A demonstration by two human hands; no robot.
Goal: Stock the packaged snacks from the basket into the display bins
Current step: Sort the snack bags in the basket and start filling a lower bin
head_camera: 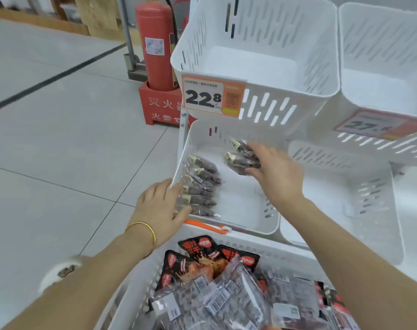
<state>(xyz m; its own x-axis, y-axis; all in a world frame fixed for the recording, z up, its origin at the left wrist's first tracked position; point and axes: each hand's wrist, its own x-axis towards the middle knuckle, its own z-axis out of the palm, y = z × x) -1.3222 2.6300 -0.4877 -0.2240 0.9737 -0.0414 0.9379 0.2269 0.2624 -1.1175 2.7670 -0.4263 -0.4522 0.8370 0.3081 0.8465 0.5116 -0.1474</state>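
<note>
A white basket at the bottom holds several clear and black-red snack packs. Above it sits a white lower display bin with a row of several dark snack packs stacked along its left wall. My left hand rests on that bin's front left corner, fingers touching the stacked packs. My right hand reaches into the bin and is shut on two or three dark snack packs, held above the bin's floor.
An empty white upper bin with a 22.8 price tag hangs over the lower one. More white bins stand to the right. A red fire extinguisher on a red stand is at the left, on a tiled floor.
</note>
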